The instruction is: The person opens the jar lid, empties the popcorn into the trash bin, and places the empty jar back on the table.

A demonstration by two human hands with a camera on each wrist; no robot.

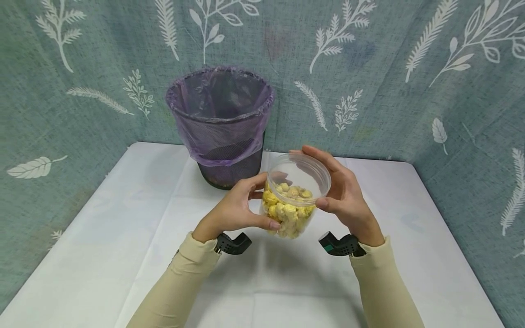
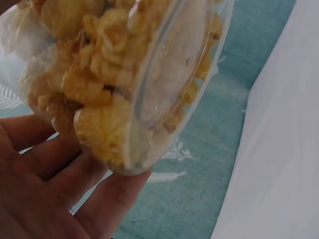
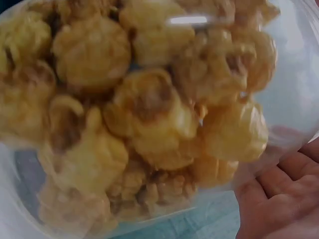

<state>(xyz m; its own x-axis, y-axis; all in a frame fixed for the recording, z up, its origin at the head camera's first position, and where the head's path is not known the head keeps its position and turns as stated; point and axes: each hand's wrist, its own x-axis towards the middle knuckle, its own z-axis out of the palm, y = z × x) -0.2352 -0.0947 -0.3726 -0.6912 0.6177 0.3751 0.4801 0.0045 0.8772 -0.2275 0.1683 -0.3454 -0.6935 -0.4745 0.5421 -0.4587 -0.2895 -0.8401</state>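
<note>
Above the table I hold a clear plastic jar [image 1: 299, 182] about half full of yellow popcorn [image 1: 287, 212], tilted, its round mouth bare of any lid. My left hand [image 1: 239, 207] grips the jar's lower side, with the thumb across the front. Around the rim on the other side curls my right hand [image 1: 342, 191], its thumb at the near edge. In the left wrist view, the left fingers [image 2: 114, 199] lie along the jar near its base. The right wrist view shows popcorn [image 3: 149, 109] through the wall, with part of the right hand [image 3: 284, 199] beside it.
A dark mesh waste bin [image 1: 229, 173] lined with a purple bag [image 1: 221, 136] stands at the table's back edge, left of the jar. White cloth covers the table [image 1: 164, 255]. A green leaf-patterned curtain [image 1: 287, 45] hangs behind and along both sides.
</note>
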